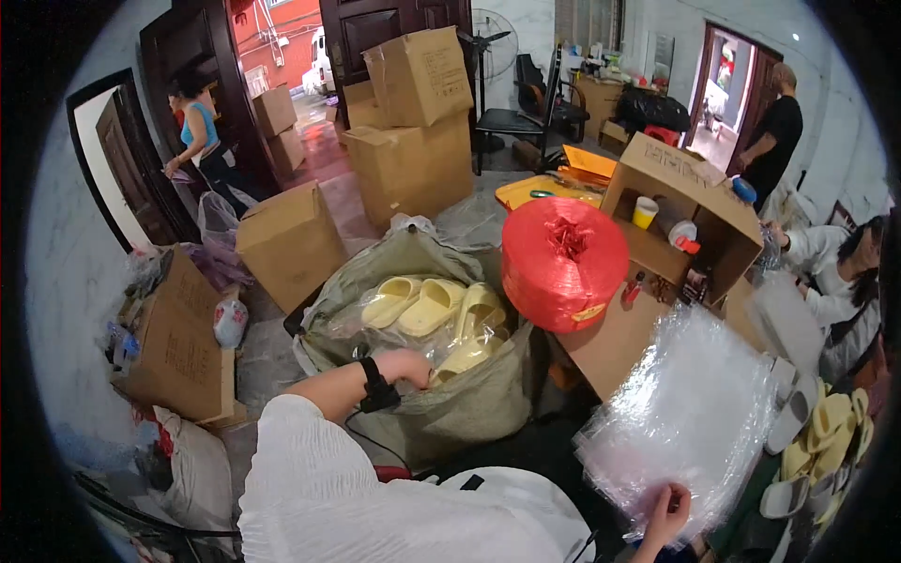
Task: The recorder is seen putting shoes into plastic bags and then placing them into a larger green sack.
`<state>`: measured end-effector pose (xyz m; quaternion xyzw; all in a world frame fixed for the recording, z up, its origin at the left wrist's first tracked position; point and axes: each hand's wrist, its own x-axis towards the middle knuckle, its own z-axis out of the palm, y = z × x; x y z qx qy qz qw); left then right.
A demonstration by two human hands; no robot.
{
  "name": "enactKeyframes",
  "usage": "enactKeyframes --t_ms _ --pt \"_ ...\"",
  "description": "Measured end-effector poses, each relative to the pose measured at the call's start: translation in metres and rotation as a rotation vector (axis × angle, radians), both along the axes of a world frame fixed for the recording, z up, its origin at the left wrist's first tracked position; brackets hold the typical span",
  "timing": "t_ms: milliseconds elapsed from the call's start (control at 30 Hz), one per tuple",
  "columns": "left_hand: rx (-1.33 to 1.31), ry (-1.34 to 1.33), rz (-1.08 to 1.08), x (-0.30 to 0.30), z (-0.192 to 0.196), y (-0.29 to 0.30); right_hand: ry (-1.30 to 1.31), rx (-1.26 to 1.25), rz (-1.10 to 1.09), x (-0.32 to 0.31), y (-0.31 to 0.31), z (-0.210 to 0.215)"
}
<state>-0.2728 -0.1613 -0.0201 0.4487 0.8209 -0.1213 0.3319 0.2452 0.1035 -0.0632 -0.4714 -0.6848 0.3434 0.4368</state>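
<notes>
A large greenish woven sack (460, 422) stands in front of me with its mouth wide. Several pale yellow slippers (434, 307) lie inside it in clear plastic. My left hand (408, 368), with a black band at the wrist, reaches over the near rim. Its fingers are curled at the lower edge of the rightmost bagged slippers (465, 355); the fingertips are partly hidden. To the right, a stack of clear plastic bags (694, 403) lies spread out. My right hand (668, 511) pinches the stack's near edge between thumb and fingers.
A big red roll of plastic twine (565, 265) rests beyond the sack, beside an open carton (676, 202) holding a yellow cup (645, 212). Loose yellow and grey slippers (818, 446) are heaped at right. Cartons (410, 169) stand behind. Co-workers (826, 272) are nearby.
</notes>
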Motion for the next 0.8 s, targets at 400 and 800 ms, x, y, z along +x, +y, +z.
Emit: enactKeyframes --t_ms 400,800 --pt "1.211 -0.866 -0.737 0.186 0.185 0.089 0.082 -0.060 0.001 0.010 -0.003 -0.011" --pt "2.152 -1.359 -0.995 0.276 0.252 0.095 -0.067 -0.075 -0.065 -0.022 -0.022 0.034"
